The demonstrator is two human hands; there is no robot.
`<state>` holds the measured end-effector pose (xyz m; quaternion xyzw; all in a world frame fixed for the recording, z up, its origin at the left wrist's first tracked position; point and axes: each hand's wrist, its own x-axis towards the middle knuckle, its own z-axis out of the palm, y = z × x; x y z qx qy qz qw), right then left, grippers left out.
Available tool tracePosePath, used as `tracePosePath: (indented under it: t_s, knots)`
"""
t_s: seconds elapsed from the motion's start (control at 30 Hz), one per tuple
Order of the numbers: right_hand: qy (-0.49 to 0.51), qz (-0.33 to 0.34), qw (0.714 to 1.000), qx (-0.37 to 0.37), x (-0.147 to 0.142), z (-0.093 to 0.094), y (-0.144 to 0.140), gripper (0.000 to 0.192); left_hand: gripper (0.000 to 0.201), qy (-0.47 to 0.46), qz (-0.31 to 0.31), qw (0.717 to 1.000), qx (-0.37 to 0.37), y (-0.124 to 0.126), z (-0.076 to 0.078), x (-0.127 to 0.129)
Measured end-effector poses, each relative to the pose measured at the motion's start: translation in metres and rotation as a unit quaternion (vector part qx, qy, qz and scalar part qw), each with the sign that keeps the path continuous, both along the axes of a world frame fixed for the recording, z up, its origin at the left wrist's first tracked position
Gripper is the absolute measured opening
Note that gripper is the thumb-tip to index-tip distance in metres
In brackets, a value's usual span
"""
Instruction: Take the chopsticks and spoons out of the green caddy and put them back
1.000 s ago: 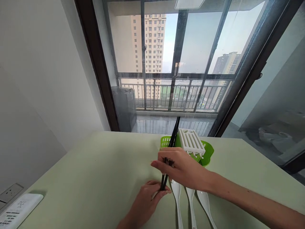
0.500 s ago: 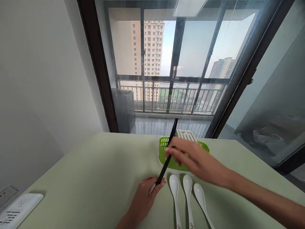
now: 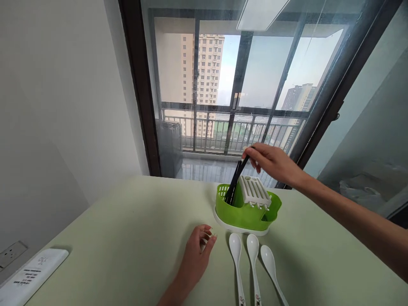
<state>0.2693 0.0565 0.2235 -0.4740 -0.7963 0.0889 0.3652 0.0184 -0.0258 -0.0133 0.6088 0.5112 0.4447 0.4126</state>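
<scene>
My right hand (image 3: 267, 159) pinches the upper end of black chopsticks (image 3: 244, 164), whose lower ends reach into the left compartment of a green utensil caddy (image 3: 242, 217). Other black chopsticks (image 3: 236, 172) lean in that same compartment. A white slotted rack (image 3: 254, 190) with small hooks sits at the middle of the caddy. Resting by the table top in front, my left hand (image 3: 196, 255) is empty, its fingers loosely curled with the thumb apart. To its right lie three white spoons (image 3: 235, 244), side by side, bowls toward the caddy.
The caddy stands on a white base near the far edge of the pale green table (image 3: 127, 246). A white, printed flat object (image 3: 33, 274) lies at the left edge, near a wall socket (image 3: 12, 254). Beyond the table is a glass door with a dark frame (image 3: 148, 127).
My right hand has moved up and away with the chopsticks, whose lower ends are now inside the caddy. The left hand has let go of them. The view has shifted slightly.
</scene>
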Motion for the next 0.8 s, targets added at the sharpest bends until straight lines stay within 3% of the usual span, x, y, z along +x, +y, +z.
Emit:
tracePosePath:
  t_s: [0.13,0.3,0.43,0.57,0.67,0.8]
  knots:
    - [-0.052,0.009,0.995,-0.079,-0.007,-0.032,0.024,0.052,0.033,0.013,-0.007,1.000,0.005,-0.002,0.002,0.000]
    - [-0.086,0.005,0.992,-0.090,-0.011,-0.057,0.042,0.051,0.029,0.031,-0.009,0.999,0.018,-0.002,-0.001,0.000]
    - [-0.095,-0.050,0.993,-0.049,-0.009,-0.057,0.045,0.042,0.032,0.041,-0.021,0.999,0.026,-0.002,-0.003,-0.001]
    - [-0.139,-0.115,0.982,0.054,-0.008,-0.046,0.026,0.037,0.031,0.048,-0.021,0.998,0.030,-0.003,-0.002,-0.002]
    - [-0.201,-0.059,0.971,0.112,-0.012,-0.037,-0.003,0.032,0.030,0.054,-0.020,0.998,0.029,-0.003,-0.001,-0.002]
    - [-0.249,0.069,0.963,0.074,-0.019,-0.037,-0.044,0.031,0.031,0.064,-0.018,0.997,0.025,-0.002,0.003,-0.001]
